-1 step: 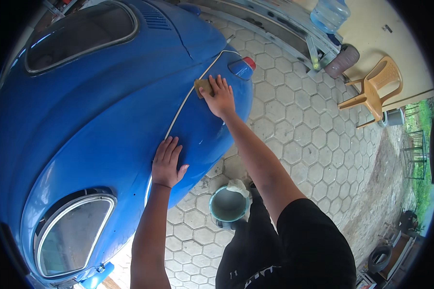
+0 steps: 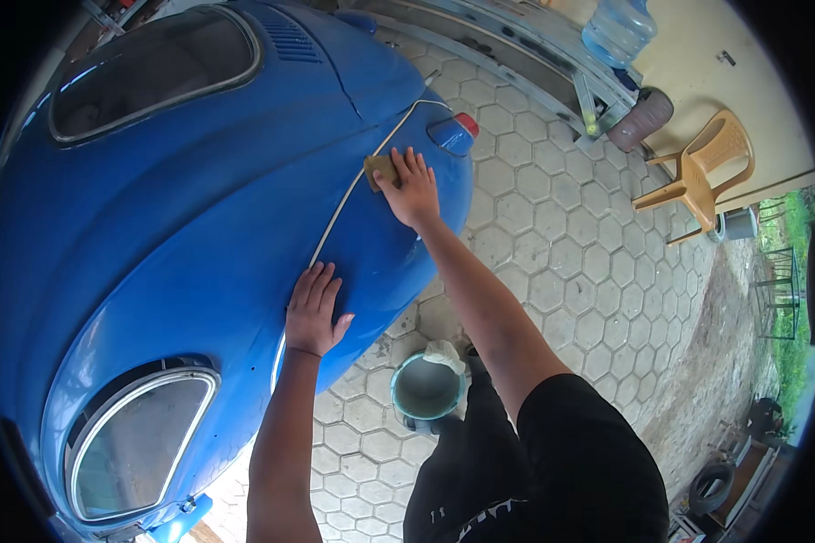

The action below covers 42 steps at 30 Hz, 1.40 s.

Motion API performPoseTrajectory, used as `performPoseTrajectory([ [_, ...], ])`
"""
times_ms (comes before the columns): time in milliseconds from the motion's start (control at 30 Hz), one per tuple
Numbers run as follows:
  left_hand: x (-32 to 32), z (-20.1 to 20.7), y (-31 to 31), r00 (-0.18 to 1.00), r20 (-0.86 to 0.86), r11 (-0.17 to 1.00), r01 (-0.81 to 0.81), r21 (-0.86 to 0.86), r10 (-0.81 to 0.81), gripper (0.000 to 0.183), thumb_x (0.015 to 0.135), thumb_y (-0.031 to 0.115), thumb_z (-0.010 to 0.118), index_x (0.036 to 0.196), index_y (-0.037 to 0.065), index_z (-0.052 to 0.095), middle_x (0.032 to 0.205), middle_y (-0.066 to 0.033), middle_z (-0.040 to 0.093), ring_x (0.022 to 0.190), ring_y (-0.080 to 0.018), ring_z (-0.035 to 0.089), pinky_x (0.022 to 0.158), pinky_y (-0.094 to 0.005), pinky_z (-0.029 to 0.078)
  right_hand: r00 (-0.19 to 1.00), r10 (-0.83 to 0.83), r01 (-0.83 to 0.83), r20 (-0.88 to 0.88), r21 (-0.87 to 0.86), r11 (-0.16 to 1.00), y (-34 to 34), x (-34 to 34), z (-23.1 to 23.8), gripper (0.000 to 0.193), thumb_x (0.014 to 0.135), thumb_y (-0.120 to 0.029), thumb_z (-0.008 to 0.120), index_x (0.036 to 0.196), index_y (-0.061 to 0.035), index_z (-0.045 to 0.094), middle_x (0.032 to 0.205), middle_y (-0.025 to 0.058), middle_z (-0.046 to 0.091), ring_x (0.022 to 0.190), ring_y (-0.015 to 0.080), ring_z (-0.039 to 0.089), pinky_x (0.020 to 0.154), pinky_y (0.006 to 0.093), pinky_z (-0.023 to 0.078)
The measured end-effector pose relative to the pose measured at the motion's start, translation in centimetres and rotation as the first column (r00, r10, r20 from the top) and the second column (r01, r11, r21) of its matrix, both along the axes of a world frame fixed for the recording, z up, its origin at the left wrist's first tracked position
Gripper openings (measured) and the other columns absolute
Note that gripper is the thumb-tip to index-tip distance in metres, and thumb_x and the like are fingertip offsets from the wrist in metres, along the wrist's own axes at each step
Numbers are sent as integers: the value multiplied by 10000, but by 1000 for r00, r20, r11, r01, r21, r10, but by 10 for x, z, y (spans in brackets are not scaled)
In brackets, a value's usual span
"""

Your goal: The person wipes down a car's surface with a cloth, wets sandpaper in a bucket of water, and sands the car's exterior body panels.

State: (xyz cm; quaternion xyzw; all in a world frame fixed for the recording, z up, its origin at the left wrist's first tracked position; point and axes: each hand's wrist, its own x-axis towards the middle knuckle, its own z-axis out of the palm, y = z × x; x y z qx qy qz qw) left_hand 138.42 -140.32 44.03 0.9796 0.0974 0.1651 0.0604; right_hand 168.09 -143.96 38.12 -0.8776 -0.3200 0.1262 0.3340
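Note:
My right hand (image 2: 414,195) presses a small, square, olive-brown pad (image 2: 379,172) against the rear fender (image 2: 362,226) of a blue car (image 2: 199,217). The thumb lies over the pad and the fingers stretch toward the red tail light (image 2: 466,124). Whether the pad is sandpaper or sponge I cannot tell. Flat on the same fender, nearer to me, rests my left hand (image 2: 312,310), fingers extended and holding nothing. A thin cream-coloured strip (image 2: 342,206) runs along the fender seam, past the pad and up to the left fingertips.
A round bucket (image 2: 427,387) of greyish liquid, with a pale cloth (image 2: 444,355) on its rim, stands by my legs on hexagonal paving (image 2: 561,262). Beyond are a tan plastic chair (image 2: 697,176), a metal frame (image 2: 598,100) and a blue water bottle (image 2: 618,34).

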Motion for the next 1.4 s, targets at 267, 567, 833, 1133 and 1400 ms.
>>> performPoseTrajectory([
  [267,6,0,-3,991,-129,1000,-11,25,14,531,926,462,569,1217,19,589,1398,-191,530,1370,-384,443,1163,-549,354,997,-15,19,-76,62,998,-7,-1,2,757,972,-604,489,1577,-178,336,1662,149,263,1560,297,172,1265,438,126],
  [567,5,-5,-4,984,-172,998,-38,54,47,511,913,477,600,1221,69,611,1433,-160,506,1398,-342,420,1199,-515,319,993,-12,23,-113,90,996,-10,1,7,667,966,-553,544,1490,-152,445,1653,171,272,1556,309,180,1264,449,122],
  [833,4,-8,-5,986,-162,998,-31,54,40,499,907,473,608,1205,73,615,1436,-156,503,1397,-341,421,1196,-517,322,992,-18,29,-121,89,996,-11,1,9,658,963,-526,556,1488,-143,452,1651,163,282,1558,296,176,1266,440,115],
  [1133,3,-9,-5,983,-175,997,-39,63,50,493,902,463,622,1207,76,615,1441,-151,497,1405,-335,410,1197,-511,324,990,-22,35,-140,89,995,-11,0,11,646,964,-516,556,1484,-145,457,1651,156,286,1558,290,175,1267,438,114],
  [1400,7,-11,-7,984,-166,997,-63,42,69,480,928,462,595,1233,93,605,1439,-135,492,1405,-327,410,1204,-497,320,994,-16,25,-108,87,996,-12,4,5,612,985,-509,546,1480,-160,455,1655,163,267,1555,307,181,1263,451,125],
])
